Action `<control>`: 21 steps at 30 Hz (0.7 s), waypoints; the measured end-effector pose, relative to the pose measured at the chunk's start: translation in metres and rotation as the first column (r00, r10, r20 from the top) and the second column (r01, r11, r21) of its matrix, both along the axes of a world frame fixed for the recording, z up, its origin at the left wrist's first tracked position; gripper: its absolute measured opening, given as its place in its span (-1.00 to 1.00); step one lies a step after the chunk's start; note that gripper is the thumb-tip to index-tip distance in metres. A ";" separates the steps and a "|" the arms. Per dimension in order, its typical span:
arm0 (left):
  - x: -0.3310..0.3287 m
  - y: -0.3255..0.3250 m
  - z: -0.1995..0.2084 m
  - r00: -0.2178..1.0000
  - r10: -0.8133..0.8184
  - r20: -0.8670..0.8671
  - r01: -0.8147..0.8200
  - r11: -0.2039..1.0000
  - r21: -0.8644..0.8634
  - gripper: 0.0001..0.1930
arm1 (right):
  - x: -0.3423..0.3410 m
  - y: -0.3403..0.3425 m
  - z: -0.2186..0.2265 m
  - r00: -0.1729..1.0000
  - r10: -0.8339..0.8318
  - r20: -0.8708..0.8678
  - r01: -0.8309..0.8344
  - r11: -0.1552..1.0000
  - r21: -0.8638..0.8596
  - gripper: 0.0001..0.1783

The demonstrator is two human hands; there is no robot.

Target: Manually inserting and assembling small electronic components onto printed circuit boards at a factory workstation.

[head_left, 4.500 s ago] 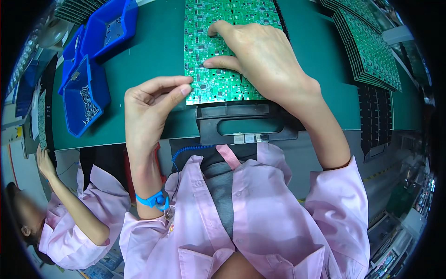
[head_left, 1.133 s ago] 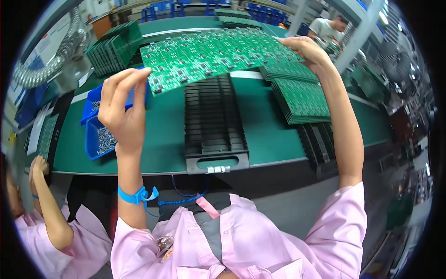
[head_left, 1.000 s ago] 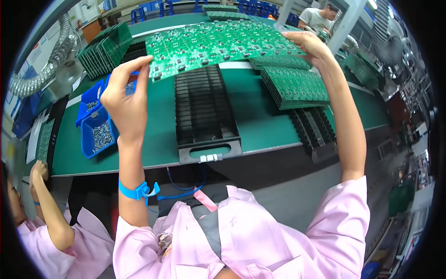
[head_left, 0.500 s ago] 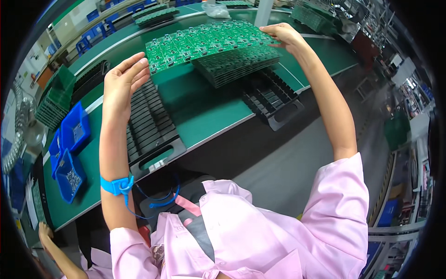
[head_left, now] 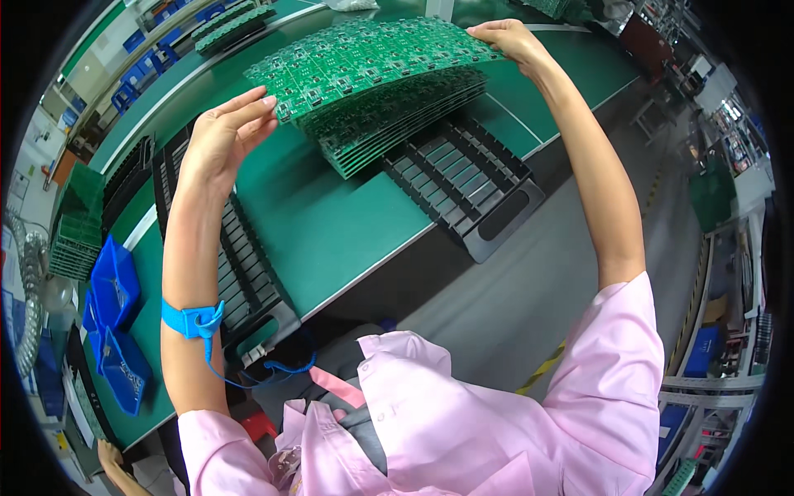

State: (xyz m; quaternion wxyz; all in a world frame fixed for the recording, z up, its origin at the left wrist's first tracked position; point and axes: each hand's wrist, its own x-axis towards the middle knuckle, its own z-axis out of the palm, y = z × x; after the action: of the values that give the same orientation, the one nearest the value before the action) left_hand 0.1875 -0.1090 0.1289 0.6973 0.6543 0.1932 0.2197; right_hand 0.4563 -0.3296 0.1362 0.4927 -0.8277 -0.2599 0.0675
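A long green circuit board panel (head_left: 364, 59) dotted with small dark components spans the space between my hands. The fingers of my left hand (head_left: 234, 124) close on its left end, and a blue strap with a coiled cord circles that wrist. My right hand (head_left: 514, 43) pinches the far right end between thumb and fingers. Directly beneath the panel lies a stack of similar green boards (head_left: 405, 124), partly covered by it. Whether the panel touches the stack, I cannot tell.
Black slotted racks lie on the green table (head_left: 331, 240): one rack (head_left: 463, 178) at right, another (head_left: 248, 285) partly behind my left arm. Blue bins (head_left: 116, 281) with small parts and more stacked boards (head_left: 78, 219) stand at left. Another person's hand (head_left: 109, 455) shows at lower left.
The view has turned, so the table things sit differently in the picture. Both hands still hold the panel, now higher in view and overlapping the stack's far side more.
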 end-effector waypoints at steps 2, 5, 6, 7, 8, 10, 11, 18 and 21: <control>0.011 -0.002 -0.006 1.000 -0.004 -0.005 0.004 1.000 0.002 -0.58 | 0.015 0.010 -0.004 0.999 0.020 0.048 -0.019 0.999 -0.032 -0.75; 0.006 -0.005 -0.012 1.000 0.016 -0.006 -0.016 1.000 0.010 -0.56 | 0.023 0.017 -0.012 0.994 0.055 0.096 -0.052 0.998 -0.038 -0.74; 0.005 -0.006 -0.015 1.000 0.025 -0.004 -0.025 1.000 0.008 -0.56 | 0.028 0.015 -0.017 0.988 0.090 0.124 -0.087 0.996 -0.024 -0.74; 0.004 -0.006 -0.018 0.999 0.036 -0.001 -0.036 0.999 0.006 -0.55 | 0.031 0.013 -0.020 0.980 0.125 0.154 -0.124 0.992 -0.011 -0.74; 0.003 -0.007 -0.018 1.000 0.027 0.007 -0.027 0.999 0.028 -0.54 | 0.032 0.015 -0.018 0.982 0.112 0.150 -0.111 0.994 -0.014 -0.74; 0.003 -0.011 -0.019 0.999 0.041 0.026 -0.042 0.998 0.051 -0.53 | 0.029 0.014 -0.017 0.980 0.121 0.158 -0.120 0.993 -0.017 -0.74; 0.004 -0.014 -0.020 0.999 0.031 0.019 -0.032 0.999 0.044 -0.54 | 0.026 0.011 -0.020 0.987 0.101 0.128 -0.098 0.995 -0.029 -0.74; 0.013 0.023 -0.008 0.999 0.009 0.032 -0.013 0.993 0.119 -0.59 | 0.039 0.036 -0.011 0.994 0.097 0.039 -0.095 0.994 -0.055 -0.75; 0.027 0.060 0.010 0.999 0.044 0.013 -0.045 0.983 0.179 -0.64 | 0.055 0.074 0.003 0.992 0.105 0.074 -0.102 0.994 -0.035 -0.76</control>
State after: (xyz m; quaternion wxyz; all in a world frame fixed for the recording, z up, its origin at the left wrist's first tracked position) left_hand 0.2148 -0.0491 0.1386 0.6313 0.7090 0.1839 0.2549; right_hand 0.5110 -0.2554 0.1388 0.4653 -0.8227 -0.3201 0.0654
